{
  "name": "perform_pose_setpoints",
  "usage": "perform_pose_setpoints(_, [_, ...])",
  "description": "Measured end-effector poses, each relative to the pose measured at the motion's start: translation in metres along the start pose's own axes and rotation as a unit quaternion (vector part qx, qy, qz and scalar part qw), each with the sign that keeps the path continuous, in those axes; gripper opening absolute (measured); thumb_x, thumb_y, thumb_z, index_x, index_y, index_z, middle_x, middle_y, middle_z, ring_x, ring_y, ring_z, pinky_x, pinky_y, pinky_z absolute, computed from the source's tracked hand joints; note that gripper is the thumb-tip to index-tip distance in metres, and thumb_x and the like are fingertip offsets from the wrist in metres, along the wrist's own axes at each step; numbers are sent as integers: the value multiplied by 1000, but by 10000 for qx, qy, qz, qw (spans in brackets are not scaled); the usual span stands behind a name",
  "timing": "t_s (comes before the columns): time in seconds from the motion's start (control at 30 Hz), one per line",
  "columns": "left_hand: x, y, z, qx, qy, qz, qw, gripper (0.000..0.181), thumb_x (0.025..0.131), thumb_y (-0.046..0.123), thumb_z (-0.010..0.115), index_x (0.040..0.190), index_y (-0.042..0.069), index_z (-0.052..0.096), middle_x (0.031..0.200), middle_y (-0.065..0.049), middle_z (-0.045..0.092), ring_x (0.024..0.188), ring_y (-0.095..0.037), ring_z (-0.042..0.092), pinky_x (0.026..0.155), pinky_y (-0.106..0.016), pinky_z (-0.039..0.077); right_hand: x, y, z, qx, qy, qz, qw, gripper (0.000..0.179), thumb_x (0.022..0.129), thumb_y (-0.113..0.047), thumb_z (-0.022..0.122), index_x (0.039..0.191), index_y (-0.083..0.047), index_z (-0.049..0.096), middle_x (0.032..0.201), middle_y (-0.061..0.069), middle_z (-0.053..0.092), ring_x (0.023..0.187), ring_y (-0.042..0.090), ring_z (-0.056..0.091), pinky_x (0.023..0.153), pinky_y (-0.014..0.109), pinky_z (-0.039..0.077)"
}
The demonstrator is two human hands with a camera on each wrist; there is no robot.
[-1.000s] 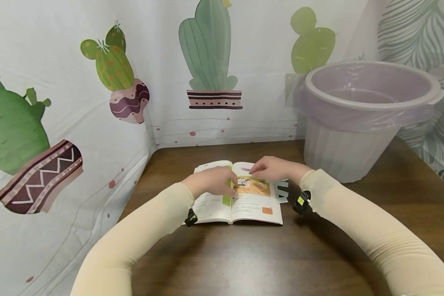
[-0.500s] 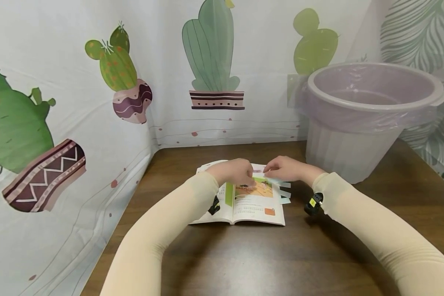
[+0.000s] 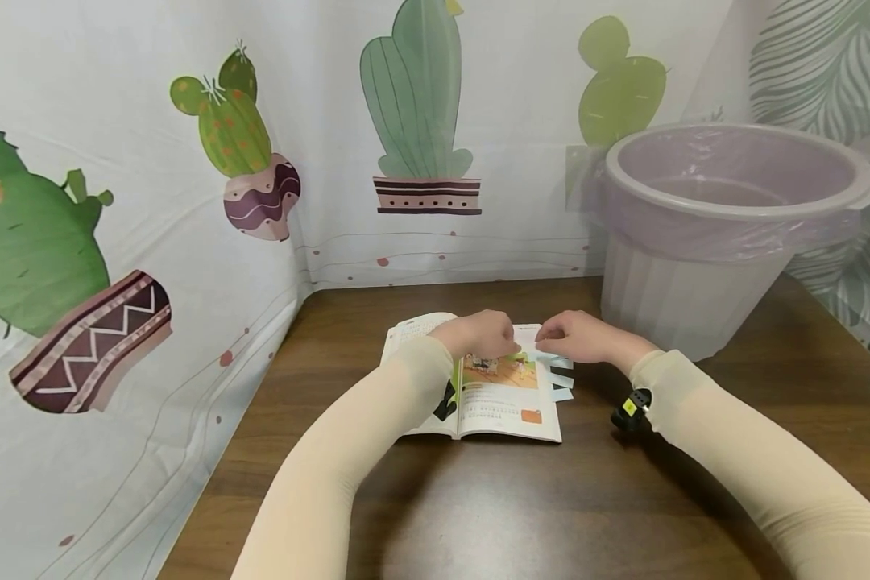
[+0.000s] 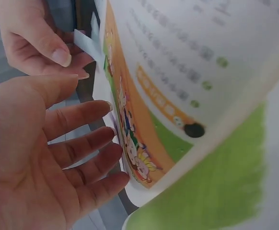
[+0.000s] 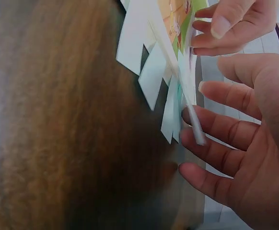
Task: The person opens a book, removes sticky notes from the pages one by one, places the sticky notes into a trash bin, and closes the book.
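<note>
Brown tabletop, hands at book.

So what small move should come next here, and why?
Probably the right hand should pinch the pale tab at its fingers: that tab sticks out beyond the edge of the open book, and in the right wrist view the hand looks relaxed, not gripping it.

white book with orange-and-green picture, pale blue strips, brown wood-grained table
</note>
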State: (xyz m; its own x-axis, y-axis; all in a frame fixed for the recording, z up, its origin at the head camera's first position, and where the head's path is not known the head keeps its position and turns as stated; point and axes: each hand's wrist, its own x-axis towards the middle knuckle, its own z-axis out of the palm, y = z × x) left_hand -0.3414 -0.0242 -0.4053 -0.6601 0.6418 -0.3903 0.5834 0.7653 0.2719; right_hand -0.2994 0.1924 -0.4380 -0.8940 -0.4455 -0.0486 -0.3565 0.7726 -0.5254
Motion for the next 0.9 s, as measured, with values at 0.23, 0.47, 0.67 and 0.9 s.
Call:
perform_pose_setpoints(0.23, [-5, 3, 3, -113, 82, -24, 9999, 34, 105, 38, 56, 90, 13, 74, 78, 4, 64, 68, -12, 55, 68, -28, 48, -8, -1, 2, 20, 219, 31, 9998, 30, 99, -30, 66, 116, -7, 76, 110, 7, 78, 93, 17, 70, 81, 40, 60])
perform_pose_setpoints(0.47, [-9, 6, 6, -162, 104, 42, 9998, 32, 106, 34, 53, 115, 11, 75, 93, 0, 71, 73, -11, 61, 71, -27, 52, -12, -2, 2, -32, 562, 185, 9982, 29, 95, -22, 70, 115, -2, 76, 106, 11, 79, 93, 22, 73, 78, 43, 61])
perform_pose_setpoints(0.67, [-10, 6, 7, -22, 212, 69, 9997, 31, 107, 33, 52, 116, 14, 75, 105, 2, 72, 84, -12, 63, 79, -29, 52, -11, 2, 3, 198, 541, 816, 9950, 21, 93, -16, 67, 103, -3, 80, 91, 10, 77, 71, 18, 67, 63, 34, 58])
perform_pose_setpoints(0.9, [-8, 5, 8, 146, 274, 120, 9994, 31, 107, 35, 52, 115, 16, 75, 117, 2, 71, 93, -14, 62, 87, -31, 52, -12, 7, 6, 582, 357, 1253, 9898, 19, 92, -17, 67, 98, -3, 78, 62, 4, 63, 50, 15, 57, 48, 29, 53])
